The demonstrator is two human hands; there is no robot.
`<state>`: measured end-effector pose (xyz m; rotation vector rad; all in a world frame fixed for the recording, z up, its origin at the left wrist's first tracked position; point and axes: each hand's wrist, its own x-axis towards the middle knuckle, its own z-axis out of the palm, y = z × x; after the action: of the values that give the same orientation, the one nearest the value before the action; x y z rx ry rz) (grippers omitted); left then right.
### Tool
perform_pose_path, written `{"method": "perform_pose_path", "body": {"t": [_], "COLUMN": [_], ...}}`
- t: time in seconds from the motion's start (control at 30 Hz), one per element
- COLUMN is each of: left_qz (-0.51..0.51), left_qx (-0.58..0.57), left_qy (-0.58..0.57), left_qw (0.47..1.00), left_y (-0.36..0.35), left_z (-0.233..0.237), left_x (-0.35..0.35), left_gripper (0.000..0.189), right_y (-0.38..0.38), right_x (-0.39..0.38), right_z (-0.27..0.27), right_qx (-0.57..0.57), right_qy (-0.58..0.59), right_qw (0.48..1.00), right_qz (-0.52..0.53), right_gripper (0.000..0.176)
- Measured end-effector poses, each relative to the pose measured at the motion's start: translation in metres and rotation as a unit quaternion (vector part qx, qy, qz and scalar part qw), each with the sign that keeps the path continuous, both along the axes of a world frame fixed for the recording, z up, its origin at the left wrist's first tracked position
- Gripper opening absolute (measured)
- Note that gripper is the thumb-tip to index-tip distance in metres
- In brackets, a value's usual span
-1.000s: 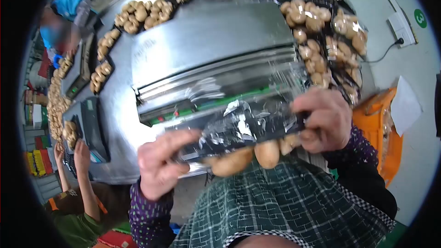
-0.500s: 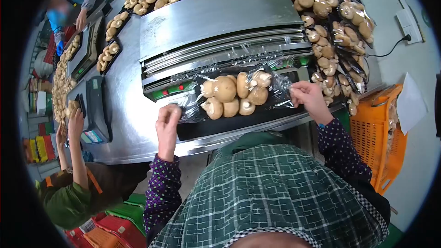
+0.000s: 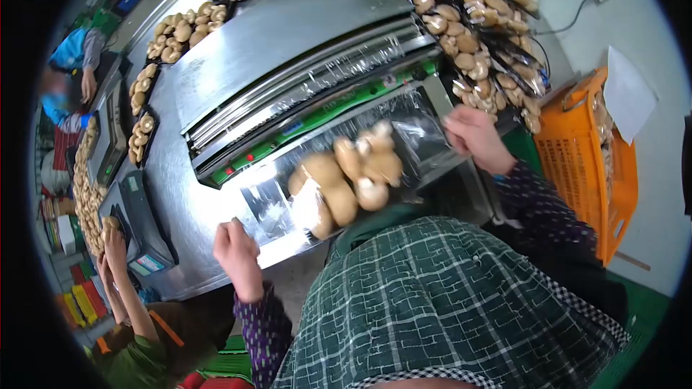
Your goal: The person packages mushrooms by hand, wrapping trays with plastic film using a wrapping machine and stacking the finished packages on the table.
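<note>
tan mushrooms (image 3: 346, 176), glossy cling film (image 3: 270, 205)

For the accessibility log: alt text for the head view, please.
The left hand and right hand grip clear film over mushrooms at a steel wrapping machine. Wrapped mushroom trays lie beyond; an orange crate stands at the right.

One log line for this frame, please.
left hand: pinches cling film edge | right hand: grips opposite film edge | mushrooms: under film, at wrapping machine front | wrapped mushroom packs: piled beyond right hand
</note>
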<state>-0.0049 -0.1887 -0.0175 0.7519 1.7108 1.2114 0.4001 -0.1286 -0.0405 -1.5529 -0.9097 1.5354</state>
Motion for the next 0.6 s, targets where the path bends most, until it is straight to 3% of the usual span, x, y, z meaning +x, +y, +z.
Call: {"method": "perform_pose_path", "body": {"t": [0.07,0.1,0.17,0.23,0.27,0.33,0.43,0.5,0.6], "left_qz": [-0.051,-0.058,-0.1,-0.298,-0.271,-0.314,-0.35,-0.329,-0.315], "left_qx": [-0.152,-0.224,-0.326,-0.155,-0.18,-0.089,-0.144,-0.159,-0.164], "left_qy": [0.037,0.043,-0.024,0.196,0.131,0.135,0.058,0.054,0.046], "left_qw": [0.986,0.972,0.94,0.921,0.936,0.936,0.924,0.929,0.934], "left_y": [-0.039,-0.064,-0.072,-0.056,-0.049,-0.036,-0.034,-0.035,-0.024], "left_z": [-0.017,-0.051,-0.065,-0.054,-0.044,-0.03,-0.041,-0.037,-0.023], "left_x": [-0.024,-0.044,-0.03,0.005,0.022,0.052,0.067,0.075,0.089], "left_gripper": [0.022,0.02,0.02,0.019,0.018,0.019,0.024,0.028,0.032], "right_y": [-0.036,-0.053,-0.065,-0.068,-0.07,-0.066,-0.081,-0.084,-0.083], "right_x": [0.042,0.058,0.061,0.034,0.037,0.044,0.043,0.039,0.041], "right_z": [-0.006,-0.021,-0.054,-0.055,-0.068,-0.051,-0.058,-0.064,-0.051], "right_qx": [-0.106,-0.164,-0.152,-0.111,-0.083,-0.118,-0.158,-0.132,-0.142], "right_qy": [-0.057,-0.093,-0.094,-0.057,-0.038,0.004,0.032,0.039,0.047], "right_qw": [0.992,0.981,0.98,0.992,0.995,0.991,0.983,0.982,0.982], "right_qz": [-0.028,-0.053,-0.088,-0.029,-0.041,-0.057,-0.087,-0.131,-0.112], "right_gripper": [0.012,0.011,0.013,0.013,0.013,0.012,0.012,0.013,0.011]}}
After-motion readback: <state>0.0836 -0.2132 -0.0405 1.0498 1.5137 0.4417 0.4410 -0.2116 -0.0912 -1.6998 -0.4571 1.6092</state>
